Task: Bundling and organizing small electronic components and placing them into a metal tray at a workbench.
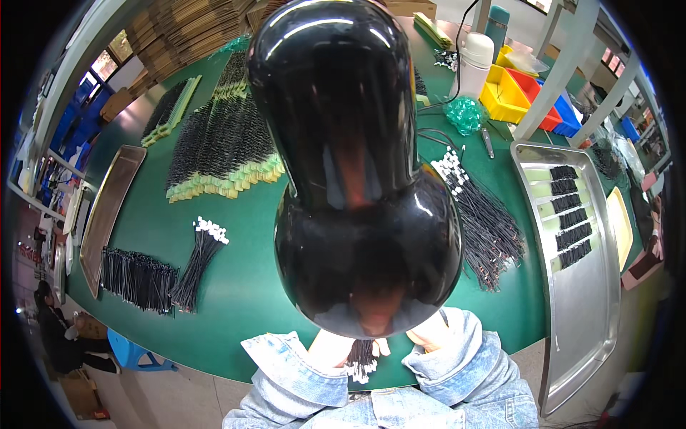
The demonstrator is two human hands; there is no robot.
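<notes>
A large glossy black rounded object [368, 243] fills the middle of the view and hides most of both hands. Below its lower edge, my left hand [326, 350] shows at the near edge of the green table. A bundle of black cables [363, 352] with white connectors pointing toward me lies in its grasp, with fingertips visible on the bundle's right side. Of my right hand [431, 332], only the wrist and the back part come out from under the black object; its fingers are hidden. Denim sleeves cover both forearms.
Loose black cables [489, 229] lie to the right, beside a metal tray [582, 307] holding several wrapped pieces. Cable bundles [200, 264] and another tray [107, 214] sit left. Behind are stacked cable strips [221, 146], a white bottle [474, 64] and a yellow bin [504, 96].
</notes>
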